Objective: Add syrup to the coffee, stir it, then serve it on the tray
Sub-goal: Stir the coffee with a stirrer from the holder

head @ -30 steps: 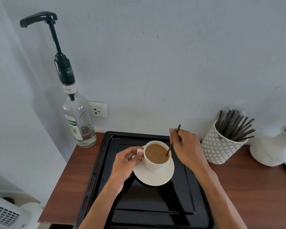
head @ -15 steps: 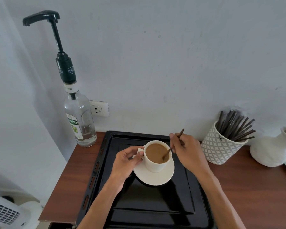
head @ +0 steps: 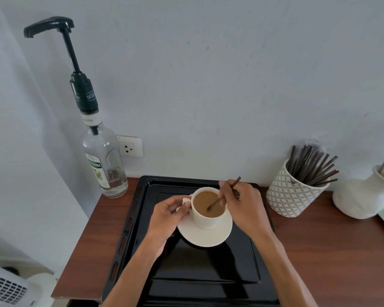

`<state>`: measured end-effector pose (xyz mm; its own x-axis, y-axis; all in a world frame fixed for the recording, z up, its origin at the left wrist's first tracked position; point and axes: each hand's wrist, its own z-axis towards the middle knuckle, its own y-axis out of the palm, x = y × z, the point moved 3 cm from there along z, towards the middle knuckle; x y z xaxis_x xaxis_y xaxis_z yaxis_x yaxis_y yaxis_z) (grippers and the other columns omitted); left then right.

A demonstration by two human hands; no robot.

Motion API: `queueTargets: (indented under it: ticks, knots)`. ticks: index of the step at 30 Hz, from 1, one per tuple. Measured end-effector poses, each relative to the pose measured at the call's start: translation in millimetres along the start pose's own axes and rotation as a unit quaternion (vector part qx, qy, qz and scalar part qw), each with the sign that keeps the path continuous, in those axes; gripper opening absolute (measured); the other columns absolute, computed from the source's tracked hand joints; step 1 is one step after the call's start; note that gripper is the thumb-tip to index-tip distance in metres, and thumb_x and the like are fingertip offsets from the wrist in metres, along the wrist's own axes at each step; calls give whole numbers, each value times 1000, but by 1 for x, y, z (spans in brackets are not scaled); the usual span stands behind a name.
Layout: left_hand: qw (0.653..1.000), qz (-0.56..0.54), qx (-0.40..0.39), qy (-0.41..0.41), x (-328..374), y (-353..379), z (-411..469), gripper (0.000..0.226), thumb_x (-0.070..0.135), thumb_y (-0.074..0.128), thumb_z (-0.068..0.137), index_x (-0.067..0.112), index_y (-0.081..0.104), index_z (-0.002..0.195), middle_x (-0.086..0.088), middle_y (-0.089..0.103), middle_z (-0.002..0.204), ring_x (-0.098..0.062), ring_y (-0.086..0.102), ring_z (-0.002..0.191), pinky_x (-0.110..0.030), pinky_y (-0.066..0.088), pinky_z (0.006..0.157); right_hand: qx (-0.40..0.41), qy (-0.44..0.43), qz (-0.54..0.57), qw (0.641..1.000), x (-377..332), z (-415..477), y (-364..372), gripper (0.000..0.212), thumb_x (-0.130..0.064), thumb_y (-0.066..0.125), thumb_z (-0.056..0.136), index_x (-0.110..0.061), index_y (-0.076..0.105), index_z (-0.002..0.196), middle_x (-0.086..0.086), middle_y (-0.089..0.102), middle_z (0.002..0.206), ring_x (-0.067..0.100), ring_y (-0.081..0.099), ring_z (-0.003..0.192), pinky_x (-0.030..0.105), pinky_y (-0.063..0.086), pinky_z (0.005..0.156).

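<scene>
A white cup of light brown coffee stands on a white saucer, which rests on the black tray. My left hand pinches the cup's handle on its left side. My right hand holds a thin dark stir stick whose lower end dips into the coffee. A clear syrup bottle with a tall black pump stands at the back left of the wooden table, beside the tray.
A patterned white holder full of dark stir sticks stands right of the tray, with a white jug further right. A wall socket sits behind the bottle. A white appliance is at the lower left, off the table.
The stick's tip has moved leftward in the coffee and its top has tilted right as my right hand stirs. My left hand stays on the handle.
</scene>
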<state>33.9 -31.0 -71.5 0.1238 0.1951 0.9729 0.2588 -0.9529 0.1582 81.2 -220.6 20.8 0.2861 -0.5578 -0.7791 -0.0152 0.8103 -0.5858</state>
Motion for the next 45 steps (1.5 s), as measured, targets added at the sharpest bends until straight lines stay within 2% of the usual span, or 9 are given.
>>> queueTargets:
  ticks: [5,7,9,14,19,26,33,40,45]
  knots:
    - [1000,5,3,-1,-1,-1,0,20,14,71,97,29,83,99,1,84,106,-19,77,108,-46,54,109,46,-14,-77,996,-5,8,-8,41,-32,53,104,-13,64,70,-1,62,55,18,58,50,38,50,57]
    - [1000,5,2,0,-2,-1,0,19,15,71,97,30,83,98,1,84,107,-19,76,108,-46,54,109,61,-14,-89,994,0,6,-19,44,-31,52,104,-10,61,67,-2,54,48,16,50,44,36,46,53]
    - [1000,7,3,2,-2,-1,1,19,15,71,97,30,83,98,1,84,107,-19,76,109,-46,54,109,46,-1,-70,996,5,2,-20,47,-33,52,104,-10,61,65,3,60,49,20,57,48,38,48,57]
    - [1000,6,-1,3,-3,-1,3,17,16,72,96,29,84,98,-1,84,106,-21,76,109,-47,54,108,12,15,-19,1000,0,-3,0,39,-30,57,103,-22,67,66,-7,73,61,3,67,62,15,45,61]
    - [1000,15,-3,0,-4,-2,3,18,17,72,96,31,83,98,1,84,106,-18,77,106,-44,56,107,56,-8,-97,994,-2,3,-15,42,-33,52,105,-13,65,70,0,67,58,18,64,55,40,54,59]
    - [1000,11,-14,-6,2,-2,5,15,17,72,97,25,83,102,-1,83,109,-23,74,113,-37,58,102,-6,9,-22,1000,-5,-5,-1,40,-32,56,103,-21,67,66,-4,71,61,9,67,62,26,49,62]
    - [1000,12,-13,-12,5,-1,0,15,13,71,97,17,81,108,-4,83,109,-21,75,113,-35,59,101,51,-3,-113,992,-2,-2,-18,46,-33,52,104,-9,60,66,3,59,50,26,57,50,47,54,58]
    - [1000,8,-10,-9,4,-1,1,14,14,72,97,20,82,105,-4,83,108,-23,74,113,-40,57,104,16,24,-32,999,-7,-5,1,39,-32,53,104,-21,69,71,-4,73,63,7,68,65,23,50,63]
    - [1000,10,-13,-13,4,-2,1,14,16,73,96,23,82,104,0,83,107,-18,75,112,-37,58,103,51,16,-82,995,-5,0,-17,44,-33,50,105,-13,61,67,2,64,56,22,63,55,45,55,63]
